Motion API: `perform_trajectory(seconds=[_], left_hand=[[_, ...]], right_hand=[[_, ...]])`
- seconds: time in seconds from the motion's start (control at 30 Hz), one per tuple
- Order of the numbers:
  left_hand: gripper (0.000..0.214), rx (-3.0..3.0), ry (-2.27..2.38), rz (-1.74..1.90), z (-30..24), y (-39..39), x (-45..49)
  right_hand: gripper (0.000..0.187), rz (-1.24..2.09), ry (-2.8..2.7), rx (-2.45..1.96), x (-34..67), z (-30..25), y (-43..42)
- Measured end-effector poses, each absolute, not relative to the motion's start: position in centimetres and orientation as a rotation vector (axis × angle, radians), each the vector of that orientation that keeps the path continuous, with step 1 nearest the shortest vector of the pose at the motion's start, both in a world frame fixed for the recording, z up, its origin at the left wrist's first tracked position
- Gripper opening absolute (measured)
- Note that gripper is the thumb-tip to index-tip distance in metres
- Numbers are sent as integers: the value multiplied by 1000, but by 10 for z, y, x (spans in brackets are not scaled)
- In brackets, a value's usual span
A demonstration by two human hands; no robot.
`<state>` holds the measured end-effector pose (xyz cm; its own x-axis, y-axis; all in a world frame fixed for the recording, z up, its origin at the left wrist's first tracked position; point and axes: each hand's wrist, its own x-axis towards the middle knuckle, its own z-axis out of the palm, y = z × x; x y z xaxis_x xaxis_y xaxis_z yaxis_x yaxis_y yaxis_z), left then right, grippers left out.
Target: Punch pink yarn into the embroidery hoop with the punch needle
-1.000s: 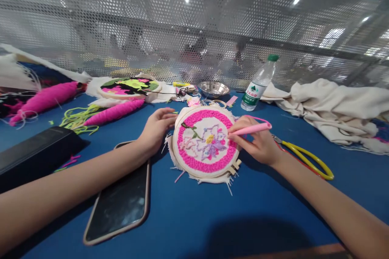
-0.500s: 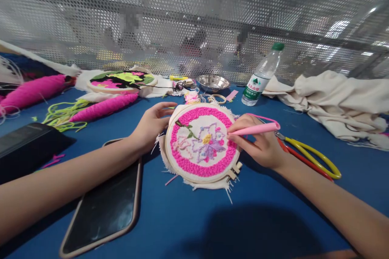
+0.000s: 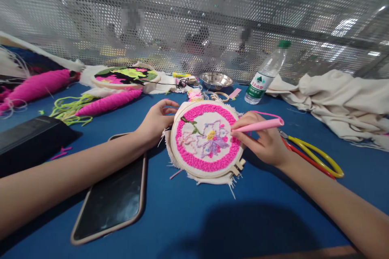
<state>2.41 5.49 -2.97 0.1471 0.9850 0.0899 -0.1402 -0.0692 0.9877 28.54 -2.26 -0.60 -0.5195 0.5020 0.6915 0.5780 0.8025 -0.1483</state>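
Note:
My right hand (image 3: 261,139) pinches a pink punch needle (image 3: 261,125), whose tip end meets the right part of the pink ring. Pink yarn (image 3: 266,113) loops from its back end. The embroidery hoop (image 3: 174,139) carries white cloth with a looped pink border and a purple flower (image 3: 212,142) with a yellow centre. At the hoop's upper left edge, my left hand (image 3: 158,119) grips with bent fingers, some of them partly hidden by the hoop and cloth. Frayed cloth (image 3: 212,179) hangs below the hoop's rim.
A phone (image 3: 114,198) lies under my left forearm. Yellow-and-red-handled scissors (image 3: 316,156) lie beside my right wrist. Further back are a water bottle (image 3: 264,77), a metal bowl (image 3: 216,81), another hoop (image 3: 126,77), pink yarn (image 3: 111,102) and crumpled cloth (image 3: 343,93).
The whole view has shifted slightly, so everything appears a little further right. Both hands keep their places at the hoop, and the punch needle stays at the ring's right side.

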Motion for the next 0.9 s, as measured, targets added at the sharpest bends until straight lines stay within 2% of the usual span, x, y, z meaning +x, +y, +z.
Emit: perform_trajectory(seconds=[0.63,0.9], left_hand=[[34,1356,980,1217,-31,52,24],[39,1102,912,1375,-21,49,28]], right_hand=[[9,-106,-2235,-837,285,-6,-22],[8,-60,-2237,-816,287,-8,-19]])
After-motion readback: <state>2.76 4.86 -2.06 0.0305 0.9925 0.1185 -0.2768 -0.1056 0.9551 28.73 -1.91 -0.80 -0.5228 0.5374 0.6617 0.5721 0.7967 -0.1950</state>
